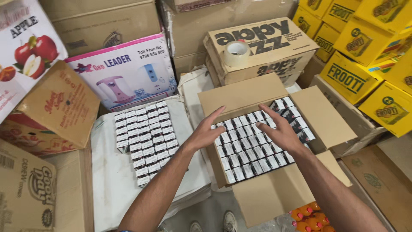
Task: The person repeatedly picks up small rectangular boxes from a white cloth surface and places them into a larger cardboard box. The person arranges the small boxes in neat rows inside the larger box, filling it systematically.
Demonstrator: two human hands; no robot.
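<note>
Fingers [216, 115] spread wide on the left hand [205, 134], flat and gripping nothing, hovering at the near-left edge of the small boxes [251, 148] packed in rows inside the open carton [274, 193]. Right hand [281, 129] likewise splayed, palm down over the middle rows, empty. Off to the left, a second block of small boxes [146, 139] lies on white sheeting [111, 184]; a tape roll [236, 53] rests on a carton [262, 47] behind. Risk, I'd say: pressing unevenly could tip a row or crush thin packs.
</note>
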